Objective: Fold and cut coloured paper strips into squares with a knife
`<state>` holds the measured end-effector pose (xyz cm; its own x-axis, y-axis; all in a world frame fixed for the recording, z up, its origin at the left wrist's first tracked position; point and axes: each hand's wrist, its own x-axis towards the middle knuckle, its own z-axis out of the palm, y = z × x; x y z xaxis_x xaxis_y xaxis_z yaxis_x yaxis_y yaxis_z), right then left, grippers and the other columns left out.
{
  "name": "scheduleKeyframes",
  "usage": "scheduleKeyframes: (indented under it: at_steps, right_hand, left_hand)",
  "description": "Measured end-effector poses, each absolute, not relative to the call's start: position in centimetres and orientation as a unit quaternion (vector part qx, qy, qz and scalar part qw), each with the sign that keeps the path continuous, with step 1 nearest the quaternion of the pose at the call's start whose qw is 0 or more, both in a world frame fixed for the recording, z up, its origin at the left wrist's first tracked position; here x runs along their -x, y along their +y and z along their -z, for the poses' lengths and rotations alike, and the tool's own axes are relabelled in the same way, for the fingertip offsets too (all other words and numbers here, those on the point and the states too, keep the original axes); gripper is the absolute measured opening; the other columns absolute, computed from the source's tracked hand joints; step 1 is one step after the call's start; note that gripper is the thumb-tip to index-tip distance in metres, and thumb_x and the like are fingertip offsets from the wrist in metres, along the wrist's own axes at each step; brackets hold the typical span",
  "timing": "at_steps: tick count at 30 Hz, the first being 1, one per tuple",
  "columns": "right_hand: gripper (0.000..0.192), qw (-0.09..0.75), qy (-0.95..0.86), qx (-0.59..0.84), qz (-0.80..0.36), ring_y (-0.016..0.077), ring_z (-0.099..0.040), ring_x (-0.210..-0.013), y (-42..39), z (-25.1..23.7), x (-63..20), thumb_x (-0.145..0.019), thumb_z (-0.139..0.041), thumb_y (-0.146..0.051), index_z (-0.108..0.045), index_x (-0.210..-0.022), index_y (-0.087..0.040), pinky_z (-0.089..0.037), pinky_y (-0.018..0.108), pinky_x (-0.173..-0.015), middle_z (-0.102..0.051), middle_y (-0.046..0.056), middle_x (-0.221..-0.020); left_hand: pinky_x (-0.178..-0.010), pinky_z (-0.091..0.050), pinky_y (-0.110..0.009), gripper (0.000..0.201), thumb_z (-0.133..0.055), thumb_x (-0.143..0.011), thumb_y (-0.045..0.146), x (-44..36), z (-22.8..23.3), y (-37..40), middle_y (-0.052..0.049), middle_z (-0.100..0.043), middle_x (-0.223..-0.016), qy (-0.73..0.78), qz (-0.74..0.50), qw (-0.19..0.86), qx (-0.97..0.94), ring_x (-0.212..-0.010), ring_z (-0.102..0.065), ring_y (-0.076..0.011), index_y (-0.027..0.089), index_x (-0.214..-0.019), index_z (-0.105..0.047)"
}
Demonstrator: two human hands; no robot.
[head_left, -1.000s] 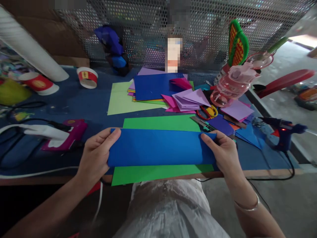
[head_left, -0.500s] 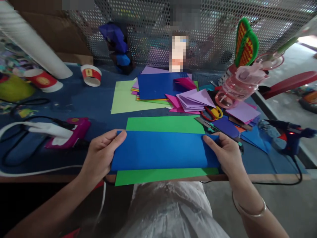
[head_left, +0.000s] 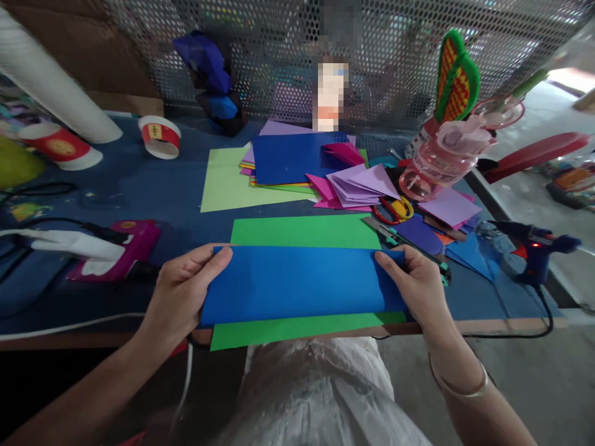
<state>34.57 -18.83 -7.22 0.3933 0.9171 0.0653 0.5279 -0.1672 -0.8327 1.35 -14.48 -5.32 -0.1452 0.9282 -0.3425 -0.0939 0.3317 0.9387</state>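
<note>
Folded blue sheet held at both short ends over a green sheet.

The left hand (head_left: 179,297) and right hand (head_left: 416,288) each pinch an end of the blue paper (head_left: 302,282), thumbs on top, near the worktop (head_left: 139,192) front edge, over the green sheet (head_left: 302,232). Its long axis runs left to right. It looks light, thin and easily creased, so the ends seem the safest grip.

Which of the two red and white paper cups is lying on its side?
The left cup by the white tube lies on its side; the other cup stands upside down.
</note>
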Motion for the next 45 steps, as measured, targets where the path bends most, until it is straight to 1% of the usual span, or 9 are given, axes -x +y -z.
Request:
scheduleKeyframes:
  at_steps: [3,7,9,16,20,23,27,32,45]
  right_hand:
    - [0.042,0.411,-0.498,0.727,-0.233,0.0133,-0.043,-0.058,-18.9,7.1,-34.6,-0.078,-0.073,-0.062,-0.068,-0.071,-0.021,-0.032,0.029,-0.055,-0.053,-0.003,-0.060]
    - [0.044,0.405,-0.494,0.731,-0.238,0.0138,-0.044,-0.059,-19.1,7.5,-34.9,-0.077,-0.073,-0.065,-0.069,-0.074,-0.021,-0.033,0.029,-0.056,-0.054,-0.003,-0.061]
    - [0.046,0.398,-0.487,0.739,-0.241,0.0145,-0.045,-0.059,-19.2,7.8,-35.1,-0.076,-0.073,-0.067,-0.070,-0.076,-0.021,-0.034,0.029,-0.055,-0.056,-0.002,-0.061]
    - [0.048,0.378,-0.503,0.748,-0.212,0.0162,-0.047,-0.058,-19.3,7.9,-35.3,-0.074,-0.073,-0.070,-0.069,-0.073,-0.023,-0.033,0.030,-0.053,-0.056,-0.002,-0.059]
    - [0.050,0.362,-0.527,0.751,-0.166,0.0172,-0.048,-0.056,-19.4,7.7,-34.8,-0.077,-0.070,-0.073,-0.069,-0.074,-0.023,-0.035,0.031,-0.054,-0.057,-0.001,-0.058]
    - [0.049,0.340,-0.550,0.752,-0.132,0.0170,-0.047,-0.054,-19.3,7.7,-34.5,-0.081,-0.067,-0.072,-0.069,-0.075,-0.023,-0.035,0.031,-0.054,-0.058,-0.001,-0.057]
    - [0.045,0.312,-0.576,0.745,-0.123,0.0163,-0.047,-0.051,-19.1,7.5,-34.1,-0.085,-0.065,-0.068,-0.067,-0.075,-0.024,-0.034,0.030,-0.054,-0.053,-0.003,-0.052]
    - [0.048,0.288,-0.600,0.737,-0.118,0.0154,-0.043,-0.047,-18.7,7.0,-33.9,-0.087,-0.060,-0.071,-0.064,-0.074,-0.024,-0.031,0.030,-0.053,-0.043,-0.005,-0.048]
    - [0.041,0.255,-0.637,0.722,-0.087,0.0166,-0.045,-0.050,-18.2,7.4,-34.1,-0.096,-0.058,-0.062,-0.061,-0.077,-0.025,-0.032,0.031,-0.057,-0.047,-0.004,-0.054]
  left_hand:
    - [-0.050,-0.052,-0.021,0.057,-0.101,-0.044,0.057,-1.2,5.4,-14.4,0.003,-0.069,-0.059,0.598,-0.458,0.555,-0.352,-0.054,-0.063,-0.0133,0.020,-0.083,-0.082]
    - [-0.051,-0.048,-0.019,0.046,-0.094,-0.062,0.059,-0.8,6.0,-14.6,0.002,-0.069,-0.063,0.591,-0.446,0.537,-0.403,-0.055,-0.059,-0.0113,0.020,-0.084,-0.080]
    - [-0.052,-0.046,-0.020,0.044,-0.091,-0.066,0.061,-0.6,6.3,-14.7,0.001,-0.069,-0.064,0.589,-0.444,0.524,-0.426,-0.056,-0.058,-0.0113,0.020,-0.079,-0.078]
    - [-0.058,-0.046,-0.026,0.043,-0.078,-0.077,0.063,-0.4,6.9,-14.8,-0.001,-0.067,-0.068,0.595,-0.432,0.483,-0.476,-0.064,-0.059,-0.0167,0.021,-0.082,-0.078]
    - [-0.071,-0.048,-0.029,0.030,-0.067,-0.086,0.050,0.0,6.7,-14.3,-0.002,-0.067,-0.080,0.587,-0.407,0.343,-0.610,-0.077,-0.061,-0.0185,0.024,-0.072,-0.072]
    - [-0.083,-0.049,-0.032,0.030,-0.060,-0.090,0.045,0.7,6.8,-13.9,-0.002,-0.063,-0.085,0.573,-0.363,0.216,-0.702,-0.084,-0.061,-0.0197,0.024,-0.071,-0.068]
    - [-0.093,-0.047,-0.041,0.033,-0.051,-0.097,0.040,1.4,7.5,-13.6,-0.006,-0.064,-0.092,0.573,-0.288,0.094,-0.761,-0.091,-0.061,-0.0242,0.023,-0.076,-0.069]
    - [-0.083,-0.045,-0.043,0.039,-0.044,-0.102,0.033,1.2,7.8,-13.6,-0.011,-0.065,-0.096,0.556,-0.208,-0.004,-0.804,-0.091,-0.057,-0.0276,0.020,-0.079,-0.072]
    - [-0.072,-0.040,-0.040,0.045,-0.040,-0.103,0.028,1.2,8.1,-13.1,-0.012,-0.059,-0.088,0.497,-0.140,-0.112,-0.849,-0.079,-0.050,-0.0266,0.019,-0.072,-0.071]
